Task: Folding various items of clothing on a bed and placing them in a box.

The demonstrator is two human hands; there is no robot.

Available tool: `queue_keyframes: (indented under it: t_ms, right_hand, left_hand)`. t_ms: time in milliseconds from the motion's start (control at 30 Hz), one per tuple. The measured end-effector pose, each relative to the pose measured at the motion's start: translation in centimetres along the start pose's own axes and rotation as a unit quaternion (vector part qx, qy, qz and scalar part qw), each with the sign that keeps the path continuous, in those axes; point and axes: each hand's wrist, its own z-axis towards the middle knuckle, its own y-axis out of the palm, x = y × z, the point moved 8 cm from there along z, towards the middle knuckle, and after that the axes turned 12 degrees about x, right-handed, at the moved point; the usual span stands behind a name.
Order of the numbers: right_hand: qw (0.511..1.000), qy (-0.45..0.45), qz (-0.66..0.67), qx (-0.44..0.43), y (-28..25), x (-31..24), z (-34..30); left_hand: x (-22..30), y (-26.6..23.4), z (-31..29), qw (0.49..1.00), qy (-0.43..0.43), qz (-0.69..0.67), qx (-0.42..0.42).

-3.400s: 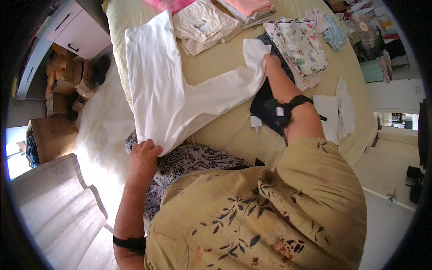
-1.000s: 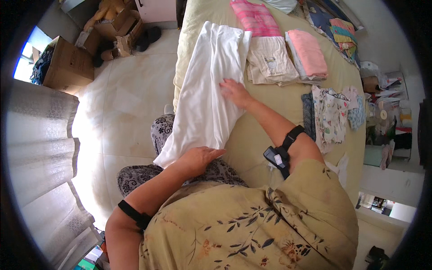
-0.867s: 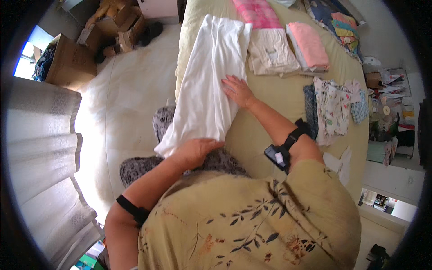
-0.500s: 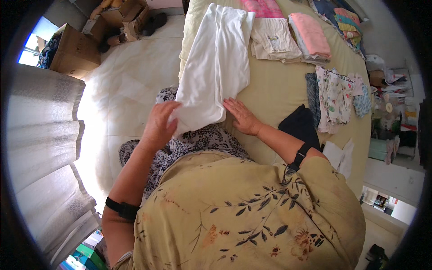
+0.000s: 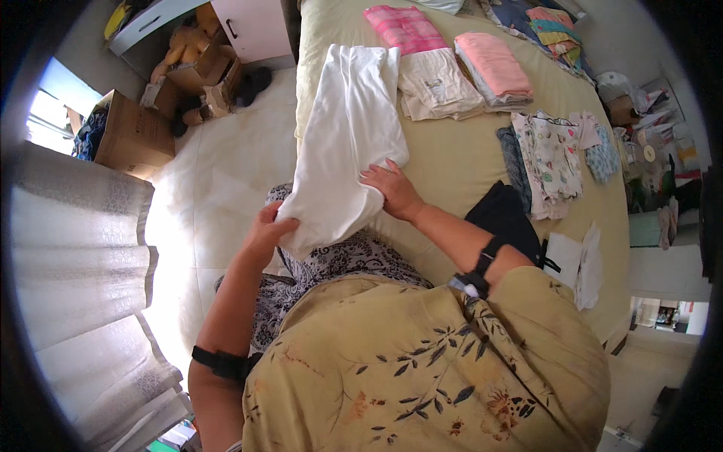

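Note:
A long white garment [image 5: 343, 143], folded lengthwise and a little rumpled, stretches from the bed's edge down over my lap; its exact kind I cannot make out. At its near left corner, my left hand [image 5: 267, 230] is closed, pinching the cloth between thumb and fingers. My right hand [image 5: 395, 190] lies on the garment's right side with its fingers spread over the fabric, near a raised fold. Beneath the near end show my black-and-white patterned trousers [image 5: 361, 256].
Folded clothes lie on the yellow-sheeted bed [image 5: 444, 162]: a beige stack [image 5: 439, 83], a pink cloth [image 5: 403, 30], a peach stack [image 5: 493, 64] and a printed stack [image 5: 548, 162]. Black cloth [image 5: 501, 215] rests at my right. Cardboard boxes [image 5: 135, 139] stand on the floor at far left, beyond the curtain [image 5: 83, 241].
My left hand has gone from loosely spread beside the garment to gripping its near left corner. My right hand has shifted slightly inward over the cloth. The view has tilted up a little.

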Motion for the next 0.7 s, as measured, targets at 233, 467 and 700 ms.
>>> queue_keyframes:
  t_ms: [233, 467, 700]
  right_hand:
    - [0.977, -0.003, 0.101, -0.19, -3.6, -2.5, -2.0]
    - [0.897, 0.188, 0.272, -0.293, -0.5, 1.6, -5.0]
    - [0.796, 0.393, 0.43, -0.164, -1.9, 5.3, -2.3]
  left_hand:
    - [0.7, 1.4, -5.2, 0.987, -0.107, -0.042, -0.11]
    - [1.6, 2.9, -2.2, 0.982, -0.138, -0.103, -0.071]
    - [7.2, 4.6, 5.9, 0.981, -0.092, -0.173, 0.009]
